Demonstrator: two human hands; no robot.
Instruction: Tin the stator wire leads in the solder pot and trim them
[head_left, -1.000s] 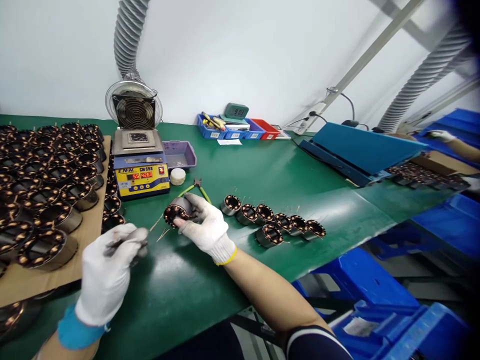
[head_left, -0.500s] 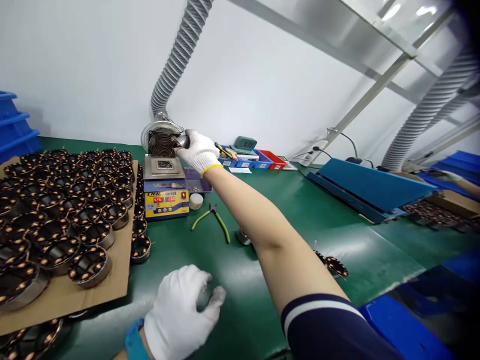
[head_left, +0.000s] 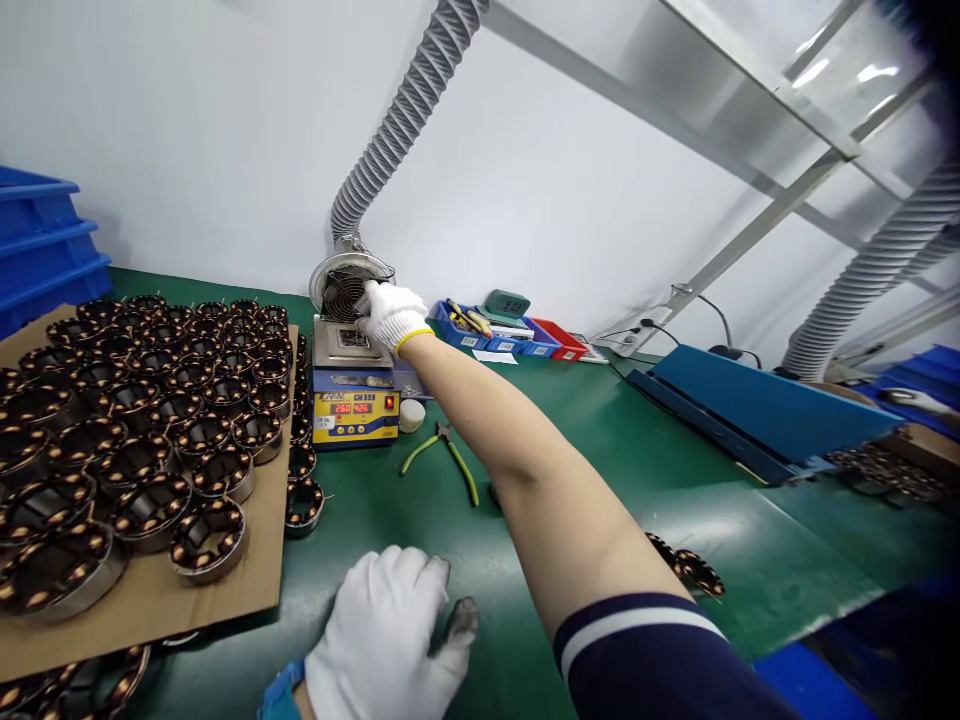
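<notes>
My right hand point(head_left: 394, 316), in a white knit glove with a yellow cuff, reaches to the solder pot point(head_left: 355, 415), a yellow and blue unit with red digits. Its fingers are curled at the right side of the metal top point(head_left: 330, 342). The wound motor stator it was gripping is now hidden behind the glove. My left hand point(head_left: 386, 640), also in a white glove with a blue band at the wrist, is low over the green table point(head_left: 600, 440). Its thumb, with a dark-stained tip, stands apart from the bent fingers, and nothing is between them.
Several wound stators point(head_left: 210, 540) fill a cardboard sheet point(head_left: 255, 560) on the left. Green-handled cutters point(head_left: 459, 470) lie before the pot. A fan point(head_left: 345, 295) with a grey hose point(head_left: 405, 100) stands behind it. Small bins point(head_left: 551, 345) and a blue angled rack point(head_left: 765, 400) are farther right.
My right hand has lowered from in front of the fan toward the pot top, and the stator it held has gone out of sight. The view has shifted slightly left. My left hand remains low.
</notes>
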